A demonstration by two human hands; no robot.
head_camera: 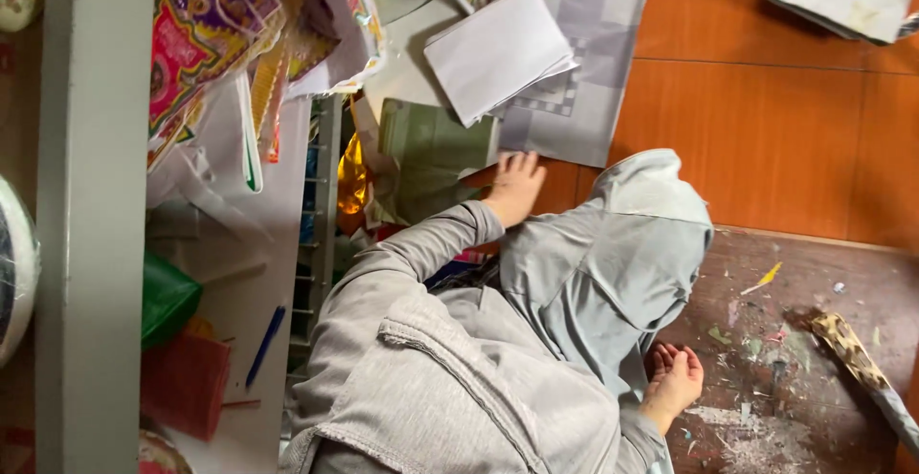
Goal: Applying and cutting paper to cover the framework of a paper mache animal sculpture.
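Sitting on the floor in grey clothes, the person has the left hand (pixel 517 187) pressed flat, fingers spread, on the orange tiled floor (pixel 766 129), its grip released and holding nothing. The fingertips lie just at the edge of a green paper sheet (pixel 431 148), which rests on the floor beside a crumpled bit of gold foil (pixel 352 182); the hand reads as propping a forward lean as much as reaching. The right hand (pixel 675 378) rests palm up by the bent knee, fingers loosely curled and empty, idle on a dark worn floor panel (pixel 814 407) littered with paper scraps (pixel 756 345), probably cuttings. Above the green sheet a folded stack of white paper (pixel 498 48) lies on a grey checked sheet (pixel 574 101), spread out as if to keep stock off the floor. A patterned rolled strip (pixel 857 349) lies near the right hand, apart from it. Left of the body stands a white desk (pixel 278 196) with bright decorated papers (pixel 206 24) heaped on it, plus a blue pen (pixel 266 345), a green packet (pixel 168 297) and a red block (pixel 187 378).
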